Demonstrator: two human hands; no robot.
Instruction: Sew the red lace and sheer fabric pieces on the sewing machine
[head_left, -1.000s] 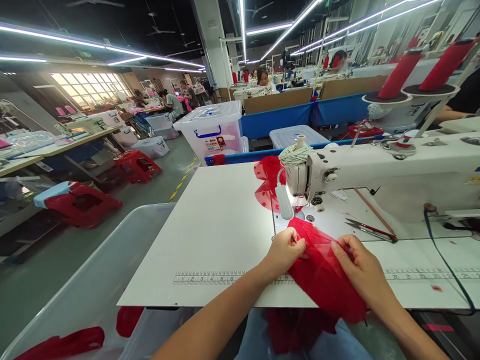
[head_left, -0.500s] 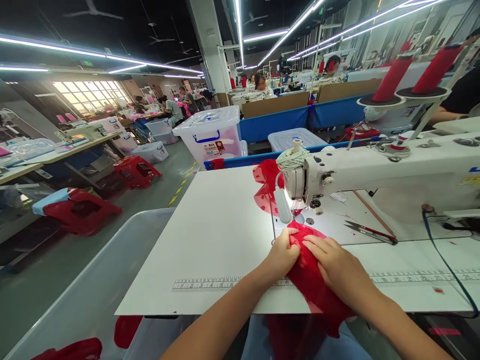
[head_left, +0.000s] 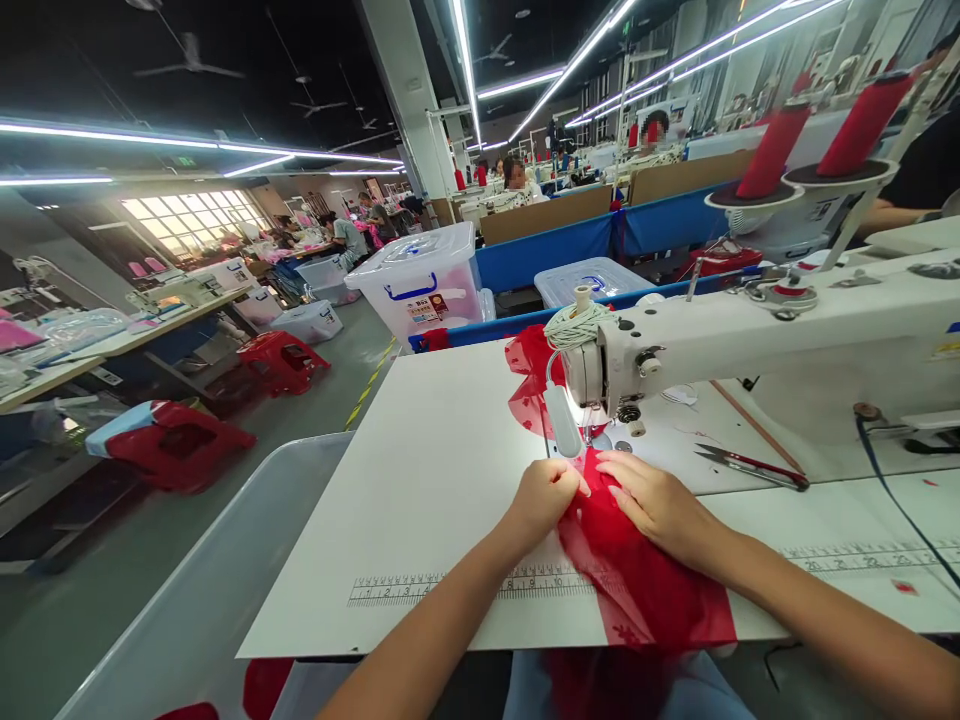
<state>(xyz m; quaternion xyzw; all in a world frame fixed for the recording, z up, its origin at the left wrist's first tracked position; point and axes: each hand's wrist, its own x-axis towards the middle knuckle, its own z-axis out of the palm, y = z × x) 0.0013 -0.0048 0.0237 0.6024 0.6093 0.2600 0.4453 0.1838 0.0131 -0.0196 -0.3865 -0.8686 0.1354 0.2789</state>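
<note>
Left hand: left hand (head_left: 546,497) curled, pinching the edge of the sheer red fabric piece (head_left: 637,570) just before the needle.
Right hand: right hand (head_left: 660,505) flat, pressing the fabric down.
Machine: white industrial sewing machine (head_left: 750,340), lamp lit.
Table: white sewing table (head_left: 442,460), printed ruler strip (head_left: 450,587); red-handled thread snips (head_left: 754,466) beside the machine.

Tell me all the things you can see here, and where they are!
Red cloth: one, red, on the table under both hands, hanging over the near edge.
Sewing machine: one, white, on the table's right side.
Thread cones: two, red, on a stand behind the machine.
Scissors: one, red handles, on the machine bed.
Table: one, white, with a ruler strip near its front.
Storage boxes: several, clear, on the floor beyond the table.
Stools: two, red, on the floor at left.
Left hand: pinching the cloth.
Right hand: flat on the cloth.
</note>
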